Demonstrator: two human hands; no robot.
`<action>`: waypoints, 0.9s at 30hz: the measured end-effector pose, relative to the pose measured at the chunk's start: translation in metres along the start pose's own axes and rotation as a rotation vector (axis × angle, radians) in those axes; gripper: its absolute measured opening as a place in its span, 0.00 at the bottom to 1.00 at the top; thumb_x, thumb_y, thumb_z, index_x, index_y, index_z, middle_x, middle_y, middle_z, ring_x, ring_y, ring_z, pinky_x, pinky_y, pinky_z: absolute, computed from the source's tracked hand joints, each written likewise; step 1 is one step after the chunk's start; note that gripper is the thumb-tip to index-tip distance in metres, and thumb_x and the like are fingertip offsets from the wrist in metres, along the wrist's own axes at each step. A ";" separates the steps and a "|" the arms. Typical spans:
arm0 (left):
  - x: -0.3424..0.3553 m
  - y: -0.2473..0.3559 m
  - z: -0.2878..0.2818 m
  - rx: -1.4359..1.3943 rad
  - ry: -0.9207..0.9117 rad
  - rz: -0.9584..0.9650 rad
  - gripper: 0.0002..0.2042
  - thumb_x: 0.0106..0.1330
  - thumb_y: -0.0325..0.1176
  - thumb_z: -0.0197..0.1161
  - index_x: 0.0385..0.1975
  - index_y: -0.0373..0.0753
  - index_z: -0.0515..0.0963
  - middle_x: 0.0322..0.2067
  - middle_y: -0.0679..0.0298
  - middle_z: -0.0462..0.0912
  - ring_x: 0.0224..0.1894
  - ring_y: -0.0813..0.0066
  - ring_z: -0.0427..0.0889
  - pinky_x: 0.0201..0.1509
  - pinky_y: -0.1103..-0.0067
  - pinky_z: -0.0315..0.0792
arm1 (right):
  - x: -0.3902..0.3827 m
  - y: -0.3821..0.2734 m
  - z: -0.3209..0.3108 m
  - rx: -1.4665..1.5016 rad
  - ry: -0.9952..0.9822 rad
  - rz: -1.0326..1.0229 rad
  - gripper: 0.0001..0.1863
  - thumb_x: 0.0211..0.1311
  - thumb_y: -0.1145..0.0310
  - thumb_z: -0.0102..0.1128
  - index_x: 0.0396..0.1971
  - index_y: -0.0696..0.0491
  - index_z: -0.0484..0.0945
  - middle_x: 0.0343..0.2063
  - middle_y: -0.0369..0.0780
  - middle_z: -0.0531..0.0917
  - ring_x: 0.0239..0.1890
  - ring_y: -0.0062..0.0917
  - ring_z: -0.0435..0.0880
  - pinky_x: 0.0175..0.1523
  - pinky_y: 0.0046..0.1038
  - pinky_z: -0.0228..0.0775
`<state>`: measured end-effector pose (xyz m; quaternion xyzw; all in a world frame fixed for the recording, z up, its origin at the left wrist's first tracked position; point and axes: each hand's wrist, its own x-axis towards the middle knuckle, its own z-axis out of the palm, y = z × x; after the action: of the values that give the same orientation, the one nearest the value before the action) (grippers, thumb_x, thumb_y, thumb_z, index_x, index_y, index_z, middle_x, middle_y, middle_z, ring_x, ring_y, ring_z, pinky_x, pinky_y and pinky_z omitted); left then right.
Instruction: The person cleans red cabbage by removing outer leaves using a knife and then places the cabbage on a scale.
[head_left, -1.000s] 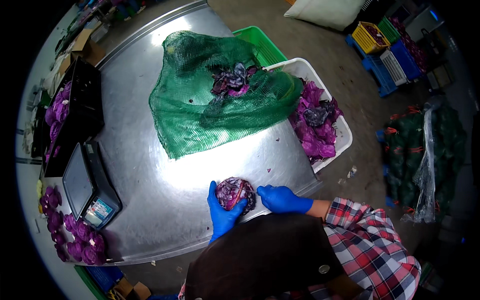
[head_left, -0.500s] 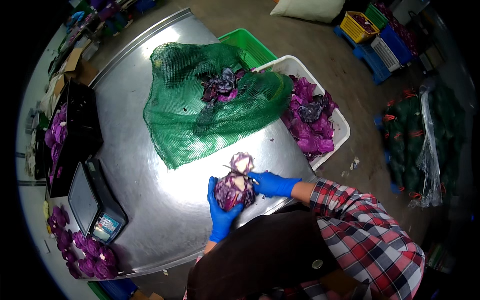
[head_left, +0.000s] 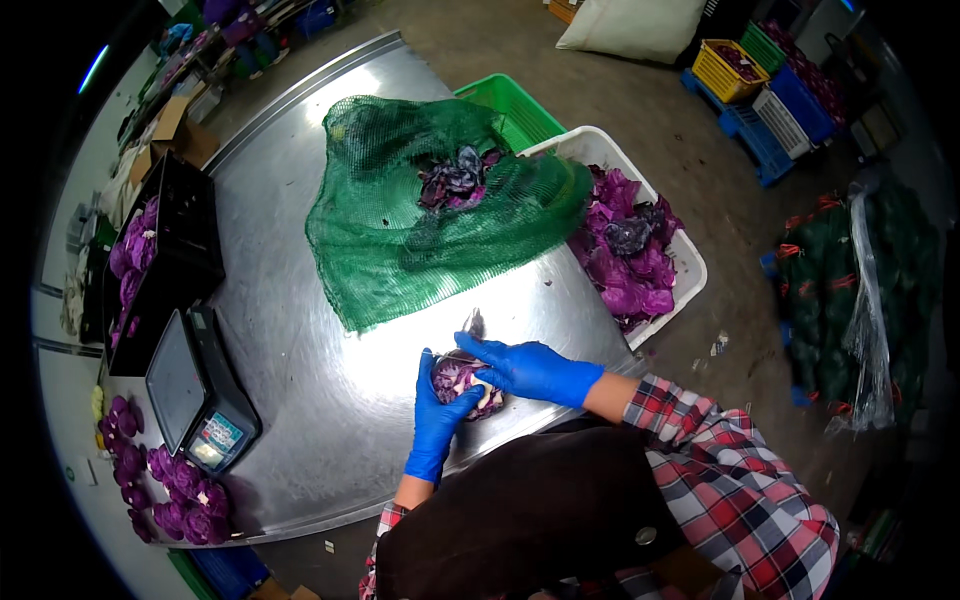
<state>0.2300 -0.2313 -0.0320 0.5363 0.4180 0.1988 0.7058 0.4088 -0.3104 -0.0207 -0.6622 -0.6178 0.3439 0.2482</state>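
Observation:
A trimmed red cabbage head (head_left: 456, 376), purple with pale patches, rests in my left hand (head_left: 436, 418) just above the table's near edge. The blue-gloved fingers and thumb of that hand wrap its left and near sides. My right hand (head_left: 540, 372), also gloved in blue, is closed over the cabbage's right and far side. A thin blade-like line runs from its fingers across the cabbage top; this looks like a knife, mostly hidden by the hand. Just beyond the right fingertips a loose purple leaf piece (head_left: 474, 322) sticks up.
Across the metal table (head_left: 270, 400) lies a green mesh bag (head_left: 380, 250) with dark leaves (head_left: 455, 178) on it. A white bin (head_left: 688, 285) of purple leaves stands at the right. To the left are a scale (head_left: 178, 370), a black crate (head_left: 185, 240) and several cabbages (head_left: 190, 495).
The pale-cut piece at the cabbage's far side has turned to a narrow upright leaf. My right hand has moved left over the cabbage. The whole view has shifted slightly.

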 end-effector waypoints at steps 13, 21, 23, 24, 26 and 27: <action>-0.015 -0.043 0.003 0.346 0.041 0.505 0.50 0.42 0.37 0.75 0.65 0.32 0.50 0.55 0.51 0.61 0.57 0.60 0.65 0.63 0.70 0.60 | 0.022 0.083 0.004 0.265 0.200 0.490 0.23 0.60 0.49 0.53 0.49 0.48 0.70 0.33 0.50 0.81 0.33 0.41 0.82 0.39 0.36 0.72; -0.021 -0.038 -0.017 0.131 0.105 0.282 0.44 0.46 0.32 0.73 0.64 0.37 0.53 0.55 0.55 0.62 0.55 0.65 0.67 0.61 0.72 0.64 | -0.022 0.001 0.020 0.252 0.127 0.004 0.24 0.66 0.57 0.48 0.61 0.43 0.62 0.45 0.49 0.78 0.46 0.38 0.80 0.50 0.32 0.72; -0.024 -0.031 -0.011 -0.006 0.095 0.245 0.40 0.48 0.30 0.71 0.62 0.36 0.56 0.58 0.55 0.61 0.58 0.66 0.66 0.62 0.73 0.63 | -0.018 -0.008 0.035 0.234 0.187 -0.081 0.26 0.67 0.49 0.44 0.63 0.40 0.59 0.47 0.49 0.78 0.45 0.39 0.80 0.49 0.35 0.72; -0.025 -0.028 -0.010 -0.020 0.084 0.237 0.41 0.49 0.30 0.71 0.63 0.36 0.54 0.58 0.56 0.62 0.58 0.67 0.66 0.62 0.74 0.62 | -0.016 -0.004 0.031 0.280 0.098 0.047 0.26 0.66 0.48 0.43 0.62 0.41 0.61 0.44 0.50 0.79 0.43 0.39 0.81 0.48 0.35 0.73; -0.029 -0.019 -0.005 -0.035 0.079 0.230 0.42 0.49 0.29 0.71 0.64 0.36 0.53 0.58 0.56 0.62 0.58 0.67 0.65 0.62 0.74 0.62 | -0.007 -0.001 0.025 0.351 0.016 0.245 0.25 0.66 0.48 0.43 0.59 0.42 0.66 0.33 0.50 0.82 0.35 0.42 0.83 0.44 0.37 0.73; -0.029 -0.011 0.002 -0.076 0.086 0.211 0.42 0.49 0.29 0.71 0.64 0.36 0.53 0.58 0.56 0.62 0.58 0.67 0.65 0.63 0.74 0.61 | -0.003 0.021 0.044 0.234 0.270 0.078 0.22 0.66 0.49 0.44 0.55 0.44 0.70 0.28 0.48 0.82 0.30 0.40 0.82 0.41 0.36 0.73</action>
<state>0.2131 -0.2571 -0.0314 0.5411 0.3812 0.3103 0.6824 0.3891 -0.3204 -0.0642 -0.6924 -0.5085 0.3309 0.3905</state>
